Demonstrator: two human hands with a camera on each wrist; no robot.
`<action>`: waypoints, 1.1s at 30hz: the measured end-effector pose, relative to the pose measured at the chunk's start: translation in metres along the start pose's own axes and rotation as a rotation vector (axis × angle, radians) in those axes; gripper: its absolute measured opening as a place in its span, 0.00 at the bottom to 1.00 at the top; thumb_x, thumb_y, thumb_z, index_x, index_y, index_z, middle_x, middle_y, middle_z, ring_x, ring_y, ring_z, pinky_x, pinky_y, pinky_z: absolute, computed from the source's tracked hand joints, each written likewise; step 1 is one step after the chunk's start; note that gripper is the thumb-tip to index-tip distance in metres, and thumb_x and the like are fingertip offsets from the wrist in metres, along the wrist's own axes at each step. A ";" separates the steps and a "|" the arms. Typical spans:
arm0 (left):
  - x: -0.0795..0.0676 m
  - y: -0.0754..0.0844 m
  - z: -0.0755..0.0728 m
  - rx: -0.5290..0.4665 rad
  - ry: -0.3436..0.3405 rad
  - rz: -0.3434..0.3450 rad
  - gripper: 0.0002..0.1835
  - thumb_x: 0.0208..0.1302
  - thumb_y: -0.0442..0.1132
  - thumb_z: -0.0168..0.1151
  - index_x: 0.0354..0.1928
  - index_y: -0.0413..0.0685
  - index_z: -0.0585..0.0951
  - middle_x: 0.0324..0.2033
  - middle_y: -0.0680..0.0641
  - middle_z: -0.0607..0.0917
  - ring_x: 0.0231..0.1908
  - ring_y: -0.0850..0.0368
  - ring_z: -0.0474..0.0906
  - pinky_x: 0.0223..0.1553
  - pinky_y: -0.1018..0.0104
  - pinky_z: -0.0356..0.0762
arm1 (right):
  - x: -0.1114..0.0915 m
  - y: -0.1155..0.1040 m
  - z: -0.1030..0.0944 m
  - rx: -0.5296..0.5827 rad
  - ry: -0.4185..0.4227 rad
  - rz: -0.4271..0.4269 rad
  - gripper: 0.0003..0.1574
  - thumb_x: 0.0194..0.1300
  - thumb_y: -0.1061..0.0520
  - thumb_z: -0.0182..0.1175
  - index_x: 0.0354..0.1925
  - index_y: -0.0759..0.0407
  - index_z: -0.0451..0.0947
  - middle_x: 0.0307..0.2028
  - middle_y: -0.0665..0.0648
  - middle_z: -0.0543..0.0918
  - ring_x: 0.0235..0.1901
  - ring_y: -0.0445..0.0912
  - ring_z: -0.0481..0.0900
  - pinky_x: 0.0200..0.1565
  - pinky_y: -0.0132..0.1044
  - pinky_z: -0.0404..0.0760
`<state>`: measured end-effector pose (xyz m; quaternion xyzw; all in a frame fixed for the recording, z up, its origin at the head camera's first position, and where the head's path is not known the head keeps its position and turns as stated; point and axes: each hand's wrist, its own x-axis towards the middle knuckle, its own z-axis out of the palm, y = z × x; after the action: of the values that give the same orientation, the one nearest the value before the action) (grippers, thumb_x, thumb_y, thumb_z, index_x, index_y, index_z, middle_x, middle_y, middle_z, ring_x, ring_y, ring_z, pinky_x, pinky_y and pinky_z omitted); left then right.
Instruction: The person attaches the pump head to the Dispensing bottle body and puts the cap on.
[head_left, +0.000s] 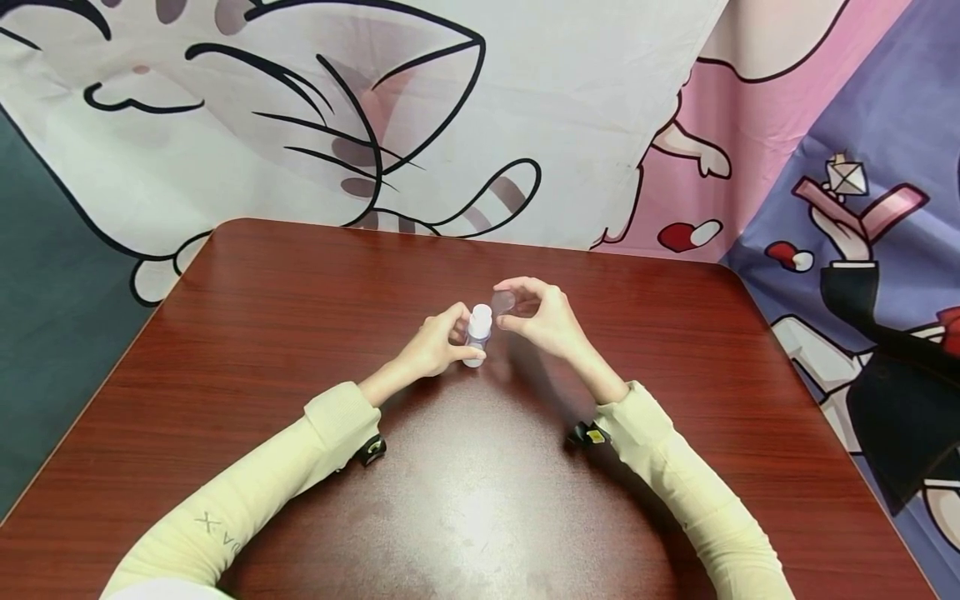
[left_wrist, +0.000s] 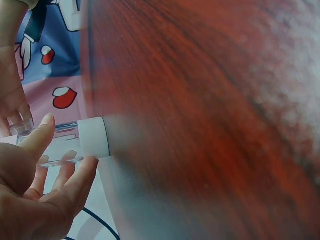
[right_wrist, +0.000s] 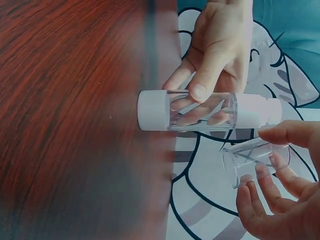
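Observation:
A small clear pump bottle with a white base and white pump head stands upright at the middle of the table. My left hand grips its clear body between thumb and fingers, the white base showing below them in the left wrist view. Just right of the pump head, my right hand pinches a clear cap between thumb and fingertips. The cap is off the bottle, its open rim facing down toward the table, beside the pump head.
The dark red wooden table spreads around both hands, with a bright glare patch near its front. Behind it hangs a cloth printed with a cartoon cat. Dark devices sit at both wrists, under pale yellow sleeves.

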<state>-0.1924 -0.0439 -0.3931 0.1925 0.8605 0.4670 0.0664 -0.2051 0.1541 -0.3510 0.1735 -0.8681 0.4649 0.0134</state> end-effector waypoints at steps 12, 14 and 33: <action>0.001 -0.001 0.001 -0.004 0.002 0.002 0.22 0.51 0.36 0.74 0.42 0.41 0.70 0.40 0.39 0.85 0.41 0.47 0.85 0.46 0.57 0.81 | -0.001 -0.007 -0.004 0.021 0.028 -0.015 0.25 0.51 0.64 0.66 0.50 0.57 0.80 0.39 0.58 0.85 0.36 0.47 0.83 0.43 0.37 0.81; 0.001 -0.001 0.001 -0.003 0.003 -0.002 0.22 0.51 0.36 0.74 0.42 0.41 0.70 0.40 0.39 0.85 0.41 0.47 0.85 0.46 0.56 0.81 | -0.001 -0.008 -0.005 0.024 0.034 -0.024 0.24 0.51 0.64 0.65 0.50 0.56 0.80 0.40 0.57 0.85 0.36 0.47 0.83 0.43 0.37 0.81; -0.001 -0.001 0.001 0.000 0.020 0.008 0.22 0.51 0.36 0.73 0.42 0.41 0.70 0.40 0.39 0.84 0.40 0.47 0.84 0.45 0.58 0.81 | -0.006 -0.018 -0.007 0.068 0.073 -0.054 0.25 0.51 0.65 0.66 0.50 0.56 0.80 0.41 0.60 0.85 0.39 0.46 0.83 0.48 0.39 0.81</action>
<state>-0.1911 -0.0442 -0.3950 0.1911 0.8604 0.4691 0.0558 -0.1952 0.1525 -0.3330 0.1802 -0.8457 0.4996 0.0519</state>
